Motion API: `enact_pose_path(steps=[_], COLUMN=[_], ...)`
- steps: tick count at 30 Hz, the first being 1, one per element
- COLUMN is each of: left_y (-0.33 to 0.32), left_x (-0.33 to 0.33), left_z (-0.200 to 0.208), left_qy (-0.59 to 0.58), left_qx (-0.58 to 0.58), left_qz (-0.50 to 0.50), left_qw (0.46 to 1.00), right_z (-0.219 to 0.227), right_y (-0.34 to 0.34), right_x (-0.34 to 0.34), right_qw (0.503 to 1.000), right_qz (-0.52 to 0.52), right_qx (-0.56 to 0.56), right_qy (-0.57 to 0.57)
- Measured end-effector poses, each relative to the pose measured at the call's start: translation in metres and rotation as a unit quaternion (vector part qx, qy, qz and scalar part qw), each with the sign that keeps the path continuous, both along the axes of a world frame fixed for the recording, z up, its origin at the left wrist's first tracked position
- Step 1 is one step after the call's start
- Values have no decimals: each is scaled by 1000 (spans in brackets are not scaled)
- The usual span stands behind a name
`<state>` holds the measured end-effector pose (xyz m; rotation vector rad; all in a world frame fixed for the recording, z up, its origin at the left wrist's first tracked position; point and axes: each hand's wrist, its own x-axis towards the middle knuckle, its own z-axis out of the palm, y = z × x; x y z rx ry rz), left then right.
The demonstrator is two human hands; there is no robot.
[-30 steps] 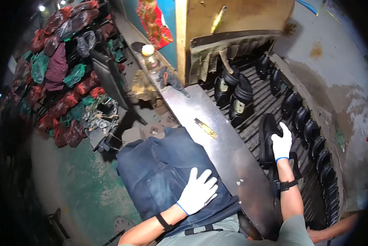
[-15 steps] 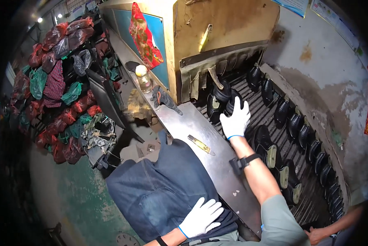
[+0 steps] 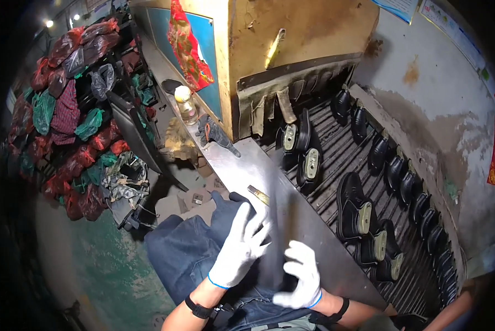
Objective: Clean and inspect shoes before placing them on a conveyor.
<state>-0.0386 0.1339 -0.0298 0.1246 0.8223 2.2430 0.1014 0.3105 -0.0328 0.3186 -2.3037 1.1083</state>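
Upright between my hands is a long black shoe (image 3: 275,231), badly smeared by motion. My right hand (image 3: 302,278), in a white glove, is at its lower end with fingers curled towards it; the exact contact is blurred. On the other side my left hand (image 3: 239,248), also white-gloved, has its fingers stretched and apart, the fingertips close to the shoe. Behind it a knife-like tool with a yellowish handle (image 3: 258,195) lies on the metal ledge (image 3: 335,254), partly covered. Three black shoes (image 3: 311,165) lie on the slatted conveyor near the machine's opening, pale soles showing.
Several more black shoes (image 3: 363,218) lie on the conveyor, and a row (image 3: 396,168) lines its far edge. A tan machine housing (image 3: 302,33) with a ragged flap stands ahead. The ledge carries a jar (image 3: 187,107) and a dark glove (image 3: 214,135). Bagged bundles (image 3: 76,132) are stacked at left.
My right hand has come back from the conveyor to my lap, with a black shoe now between the hands. My left hand has risen from my thigh. The shoes by the opening lie differently.
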Motion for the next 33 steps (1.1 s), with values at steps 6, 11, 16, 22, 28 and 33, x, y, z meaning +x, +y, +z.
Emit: enact_pose_path(steps=[6,11,16,22,28,33], left_y=[-77,-126,-127,-148,-138,-147], left_x=[27,61,50,23,-2,-6], left_z=[2,-39,-25,-21,-15,-7], left_qy=[-83,20,47,58,149,143], left_qx=[-68,-212,-258,-299,-376,-382], left_qz=[97,208,242,264,244,250], left_qw=[989,955,934,915,881,878], right_z=[-82,-72,-34,-52,-124,-101], right_y=[102,181,164,87,75,86], right_x=[-142,-257,-303,-179,-50,-65], right_qw=[896,899,914,938,932,965], right_qz=[-348,-391,-400,-259,-155,-141], right_qx=[-257,73,11,205,314,201], right_qy=[-103,-182,-68,102,-90,-95])
